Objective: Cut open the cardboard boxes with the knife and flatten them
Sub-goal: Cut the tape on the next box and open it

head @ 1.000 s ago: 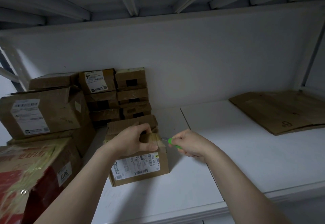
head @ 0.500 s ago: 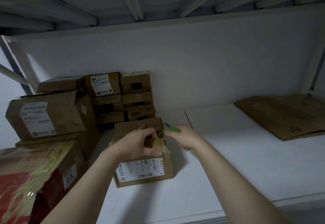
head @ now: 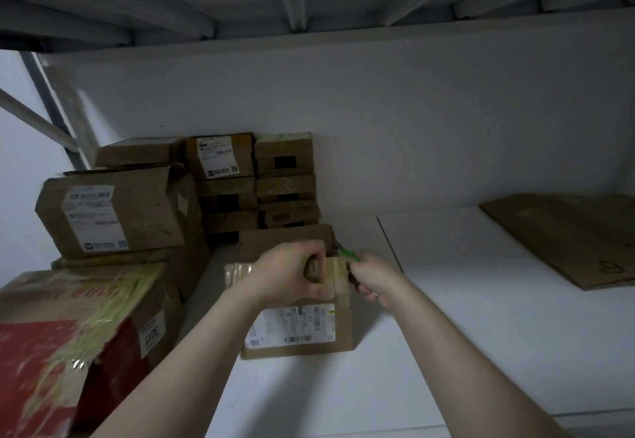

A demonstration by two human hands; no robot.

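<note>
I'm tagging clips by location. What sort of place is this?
Probably a storeroom or packing area: a deep white shelf, stacked labelled shipping boxes at the left, and flattened cardboard lying at the right.

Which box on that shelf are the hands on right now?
The small labelled box at the front centre: the left hand grips its taped top, the right hand holds the green knife beside it. The stacked boxes sit untouched.

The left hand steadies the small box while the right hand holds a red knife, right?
No, the head view shows the knife is green, not red; the left hand does steady the small box while the right hand holds the knife.
</note>
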